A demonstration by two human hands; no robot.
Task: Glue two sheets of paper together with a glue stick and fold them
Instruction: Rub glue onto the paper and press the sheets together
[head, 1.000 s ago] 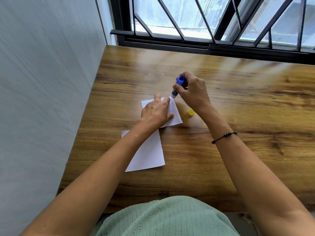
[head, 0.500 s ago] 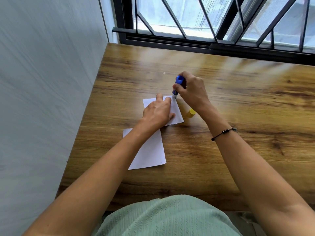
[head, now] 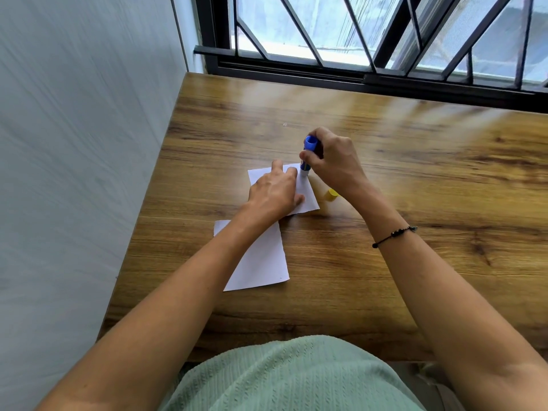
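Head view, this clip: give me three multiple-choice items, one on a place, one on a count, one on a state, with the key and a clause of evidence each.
1. Where does the yellow cap lie?
A. on the far sheet
B. on the bare wooden table, right of the far sheet
C. in the left hand

2. How many paper sheets lie on the table?
A. one
B. two
C. four

3. What is the left hand doing?
A. pressing flat on the far sheet
B. lifting the near sheet
C. gripping the glue stick

Key:
1 B, the cap sits on wood beside the far sheet, under the right wrist.
2 B, the far sheet and the near sheet both show.
3 A, its fingers lie spread on the far sheet while the right hand holds the glue stick tip-down at the sheet's far right corner.
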